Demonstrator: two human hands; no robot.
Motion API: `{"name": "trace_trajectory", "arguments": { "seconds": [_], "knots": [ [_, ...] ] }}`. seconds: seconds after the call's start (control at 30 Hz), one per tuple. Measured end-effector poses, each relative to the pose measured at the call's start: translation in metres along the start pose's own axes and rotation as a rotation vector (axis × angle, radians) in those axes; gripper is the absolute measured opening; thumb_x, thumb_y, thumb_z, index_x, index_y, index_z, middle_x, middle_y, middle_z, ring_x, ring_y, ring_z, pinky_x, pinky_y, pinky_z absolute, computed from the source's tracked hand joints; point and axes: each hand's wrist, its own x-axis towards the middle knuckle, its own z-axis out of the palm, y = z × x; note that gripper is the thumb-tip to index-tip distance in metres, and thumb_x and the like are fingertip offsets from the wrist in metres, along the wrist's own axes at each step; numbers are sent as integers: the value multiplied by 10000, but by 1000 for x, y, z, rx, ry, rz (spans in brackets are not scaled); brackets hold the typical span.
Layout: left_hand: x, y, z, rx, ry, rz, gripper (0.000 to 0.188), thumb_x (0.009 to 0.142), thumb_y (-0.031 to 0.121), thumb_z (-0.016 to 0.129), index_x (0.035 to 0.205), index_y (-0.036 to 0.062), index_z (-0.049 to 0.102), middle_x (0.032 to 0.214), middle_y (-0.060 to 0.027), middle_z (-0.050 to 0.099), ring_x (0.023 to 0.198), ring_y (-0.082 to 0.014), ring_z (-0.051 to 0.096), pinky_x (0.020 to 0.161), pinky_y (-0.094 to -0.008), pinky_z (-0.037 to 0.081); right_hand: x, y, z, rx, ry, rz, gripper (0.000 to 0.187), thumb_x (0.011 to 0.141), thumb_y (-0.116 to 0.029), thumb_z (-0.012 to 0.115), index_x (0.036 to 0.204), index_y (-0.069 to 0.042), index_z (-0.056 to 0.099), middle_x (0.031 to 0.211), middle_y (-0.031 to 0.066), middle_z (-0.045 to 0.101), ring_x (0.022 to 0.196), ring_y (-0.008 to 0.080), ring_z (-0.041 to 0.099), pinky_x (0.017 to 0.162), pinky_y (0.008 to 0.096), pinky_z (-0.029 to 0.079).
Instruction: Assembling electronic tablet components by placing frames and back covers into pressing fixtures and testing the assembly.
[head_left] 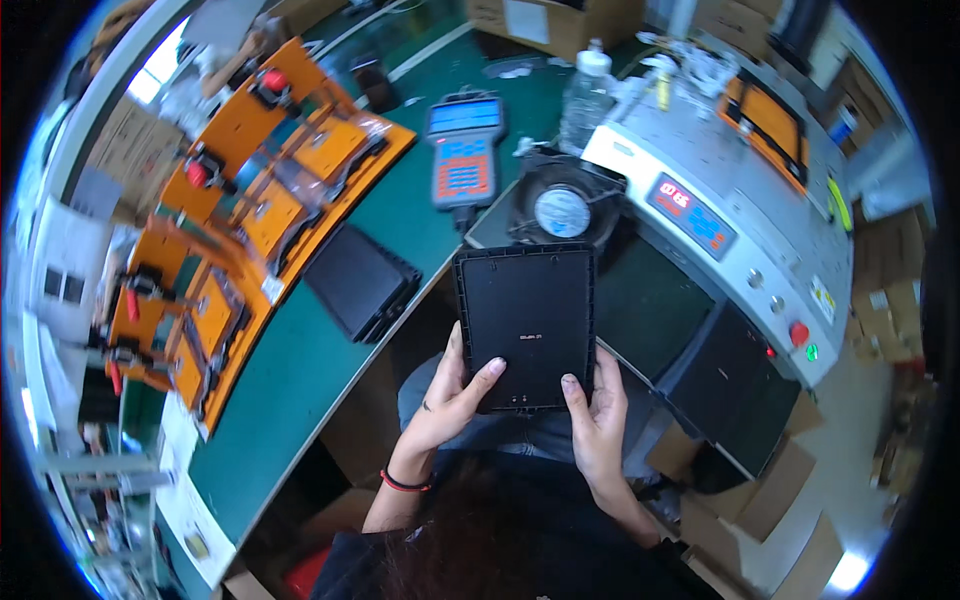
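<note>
One black cover (527,310) is held up between your left hand (452,398) and right hand (600,408), above your lap at the near edge of the green table (290,385). Your left grip is closed on its left edge near the near corner, thumb lying on the flat face; your right grip clasps the opposite edge, thumb also on the face. A red bracelet (405,484) circles your left wrist. To the left of the cover, a stack of black covers (362,280) lies on the table, beside a long orange fixture (265,210) with red-handled clamps. On the far side you have a blue handheld device (465,150) with a lit screen, a round black fan (562,212) and a clear bottle (585,105). To your right stands a white-fronted machine (725,240) carrying an orange frame (765,130).
</note>
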Motion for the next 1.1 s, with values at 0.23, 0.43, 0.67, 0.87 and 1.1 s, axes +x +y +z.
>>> {"name": "trace_trajectory", "arguments": {
  "seconds": [0.23,0.43,0.67,0.87,1.1],
  "knots": [
    [-30,2,-12,163,381,187,446,914,80,496,1304,-24,306,1238,-106,413,1155,-164,392,994,-277,293,20,4,32,-98,-189,-18,347,901,-41,530,1215,74,438,1134,146,541,1021,158,523,895,267,403],
    [-61,-6,-51,48,525,246,582,920,94,484,1384,-46,163,1369,-141,290,1268,-203,268,1064,-304,187,30,22,73,385,-415,403,288,870,-14,550,1150,35,502,1106,126,581,1046,158,543,932,298,419],
    [-96,11,-132,-323,724,278,574,942,127,469,1398,31,133,1328,-123,336,1207,-186,346,1022,-310,292,-20,65,156,9,-845,490,221,936,-165,491,1071,8,519,1085,115,587,997,206,571,870,342,455],
    [-149,25,-218,584,679,115,735,893,168,536,1398,-44,45,1400,-208,219,1313,-279,212,1078,-353,190,-27,90,224,-39,-1061,490,228,970,-203,428,903,-1,508,786,40,512,703,117,499,698,270,441],
    [-153,110,-350,1234,1318,548,751,882,174,526,1404,-28,24,1453,-222,53,1369,-330,83,1101,-449,154,-40,116,238,175,-945,810,263,965,-257,440,854,-29,509,759,37,504,672,110,480,677,263,421]
  ]
}}
